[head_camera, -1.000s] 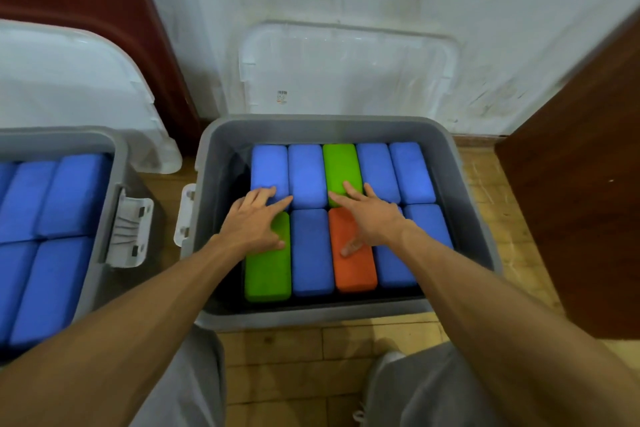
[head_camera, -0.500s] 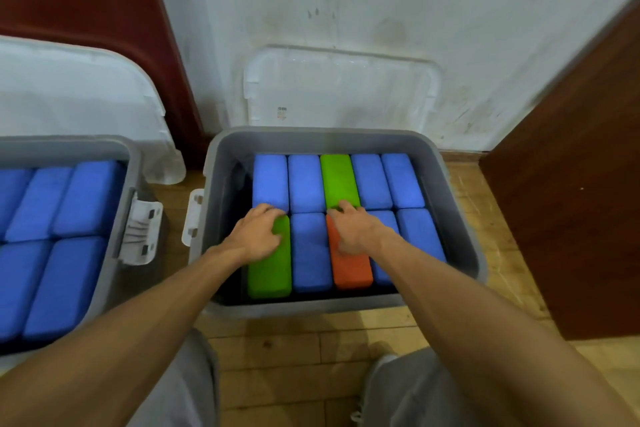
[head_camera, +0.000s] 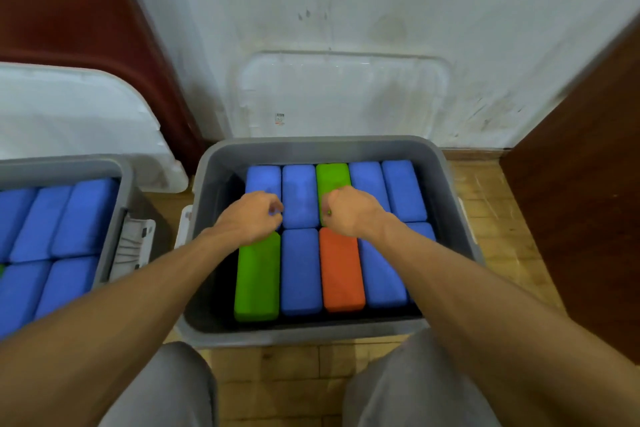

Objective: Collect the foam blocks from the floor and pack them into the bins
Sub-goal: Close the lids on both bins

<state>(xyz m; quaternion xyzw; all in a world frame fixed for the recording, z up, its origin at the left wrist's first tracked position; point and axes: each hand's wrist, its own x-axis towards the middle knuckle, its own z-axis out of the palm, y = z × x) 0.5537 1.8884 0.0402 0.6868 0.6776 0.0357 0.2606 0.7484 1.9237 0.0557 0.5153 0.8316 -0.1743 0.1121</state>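
Hovering curled hands point(head_camera: 298, 215) — over packed bin point(head_camera: 446, 184)

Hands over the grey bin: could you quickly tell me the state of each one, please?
Left hand: fingers curled shut, holding nothing visible.
Right hand: fingers curled shut, holding nothing visible.

From my feed I see a scuffed white wall point(head_camera: 398, 3) straight ahead, marked with dark smudges. A dark red panel point(head_camera: 69, 10) stands at the left, and a brown wooden panel point(head_camera: 581, 211) closes the right side. The floor point(head_camera: 491, 204) is yellowish wood parquet. The light is soft and even, with no hard shadows.
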